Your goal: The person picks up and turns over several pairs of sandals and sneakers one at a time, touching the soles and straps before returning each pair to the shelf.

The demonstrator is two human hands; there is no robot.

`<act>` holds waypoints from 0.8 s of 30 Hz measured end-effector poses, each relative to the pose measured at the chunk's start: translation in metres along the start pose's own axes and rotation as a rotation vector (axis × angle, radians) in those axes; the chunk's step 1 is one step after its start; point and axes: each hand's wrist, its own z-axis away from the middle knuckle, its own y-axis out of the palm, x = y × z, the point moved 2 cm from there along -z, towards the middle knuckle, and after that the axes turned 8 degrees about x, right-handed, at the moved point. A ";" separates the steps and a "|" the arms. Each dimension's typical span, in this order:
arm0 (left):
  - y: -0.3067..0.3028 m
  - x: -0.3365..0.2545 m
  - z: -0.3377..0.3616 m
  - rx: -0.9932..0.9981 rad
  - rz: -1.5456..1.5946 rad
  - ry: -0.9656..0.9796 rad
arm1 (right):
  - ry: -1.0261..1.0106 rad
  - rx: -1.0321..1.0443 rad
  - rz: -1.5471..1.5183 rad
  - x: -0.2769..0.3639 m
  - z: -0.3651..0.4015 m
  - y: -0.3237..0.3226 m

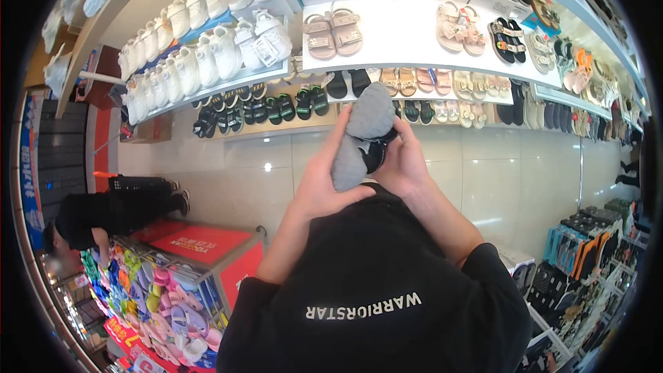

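Observation:
In front of my chest I hold a pair of black-strapped sandals (371, 112), their grey soles facing me. One sole points up and the other lies lower and to the left. My left hand (323, 178) wraps round the left side of the soles, with its thumb stretched out below them. From the right, my right hand (406, 164) grips the dark straps, its fingers bent round them. The uppers are mostly hidden behind the soles and my fingers.
Ahead are a white shelf (400, 45) with sandals, a rack of white shoes (200, 55) and a lower row of black sandals (280, 108). A bin of colourful clogs (186, 321) is at lower left, near a person in black (117, 214). Hanging footwear (577, 252) is at right.

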 end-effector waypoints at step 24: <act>-0.038 0.073 0.019 -0.278 0.321 -0.160 | -0.119 -0.149 0.188 -0.036 0.014 -0.002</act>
